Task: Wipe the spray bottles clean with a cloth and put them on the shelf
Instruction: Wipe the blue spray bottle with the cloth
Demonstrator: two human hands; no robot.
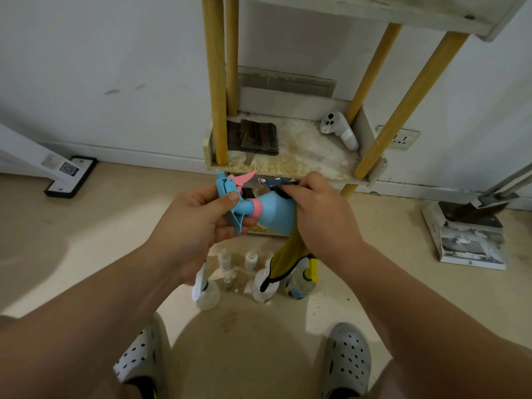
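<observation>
Blue spray bottle (275,213) lies sideways, nozzle left; left hand (198,217) fingers clamp its head, right hand (322,217) pinches cloth (290,254)

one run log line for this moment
step: wiping | left hand: holds blue spray bottle by head | right hand: presses yellow cloth on body | shelf: no bottles

A light blue spray bottle (275,211) with a pink collar and pink trigger tip lies tipped on its side in the air, nozzle head to the left, in front of the shelf (299,161). A yellow cloth (289,256) with black edging wraps its body and hangs below. Several clear and white spray bottles (205,292) stand upright in a cluster on the floor beneath.
</observation>
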